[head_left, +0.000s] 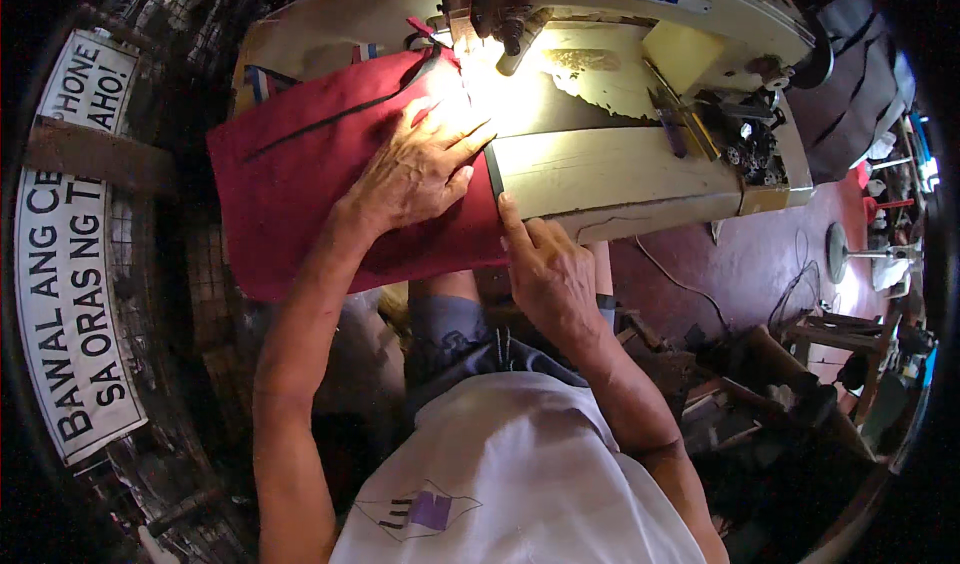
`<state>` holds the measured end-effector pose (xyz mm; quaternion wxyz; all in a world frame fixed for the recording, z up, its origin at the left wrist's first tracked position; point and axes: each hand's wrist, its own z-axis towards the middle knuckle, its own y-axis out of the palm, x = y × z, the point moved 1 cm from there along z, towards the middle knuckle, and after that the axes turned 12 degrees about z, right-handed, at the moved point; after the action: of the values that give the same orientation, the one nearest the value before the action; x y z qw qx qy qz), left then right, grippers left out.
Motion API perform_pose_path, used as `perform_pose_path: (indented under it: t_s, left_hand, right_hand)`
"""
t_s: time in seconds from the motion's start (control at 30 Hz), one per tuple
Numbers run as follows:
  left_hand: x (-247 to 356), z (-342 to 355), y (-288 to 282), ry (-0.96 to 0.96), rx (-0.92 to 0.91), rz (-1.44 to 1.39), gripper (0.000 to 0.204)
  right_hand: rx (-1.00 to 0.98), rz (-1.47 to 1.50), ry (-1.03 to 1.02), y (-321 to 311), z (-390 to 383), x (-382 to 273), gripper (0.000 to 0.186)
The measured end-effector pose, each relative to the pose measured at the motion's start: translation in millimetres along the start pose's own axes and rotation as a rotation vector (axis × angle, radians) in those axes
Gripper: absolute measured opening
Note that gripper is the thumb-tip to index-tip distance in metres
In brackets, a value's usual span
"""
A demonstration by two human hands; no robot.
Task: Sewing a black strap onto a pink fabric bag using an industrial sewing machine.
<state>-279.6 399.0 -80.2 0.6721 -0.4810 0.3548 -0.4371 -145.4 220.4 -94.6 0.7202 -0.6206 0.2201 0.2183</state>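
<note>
A large piece of red fabric [300,199] lies over the left part of the sewing machine bed [600,169] and hangs toward my lap. A dark zipper-like strip runs across its upper part. Along the fabric's right edge goes a narrow black edging strip [494,172]. My left hand [415,169] rests flat on the fabric, fingers stretched toward the brightly lit needle area. Glare hides the fingertips and the needle. At the lower end of the edging, my right hand [550,269] has its index finger along the strip and its other fingers curled; the thumb is hidden.
The sewing machine head [690,4] spans the top. To the right on the bed lie scissors [668,119], a yellow slim tool [700,134] and a box of small black parts [765,159]. Dark fabric [855,84] is piled beyond. A lettered sign [70,314] hangs at left.
</note>
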Motion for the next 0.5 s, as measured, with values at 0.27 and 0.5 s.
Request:
perform_pose_path:
  t_s: [0.27,0.5]
  left_hand:
    - [5,-7,6,-0.068,-0.063,0.076,0.054]
    - [2,-6,10,-0.132,-0.027,-0.015,0.046]
  right_hand:
    - [0.156,-0.005,-0.262,-13,20,5,0.041]
    - [0.085,-0.015,-0.362,-10,23,13,0.037]
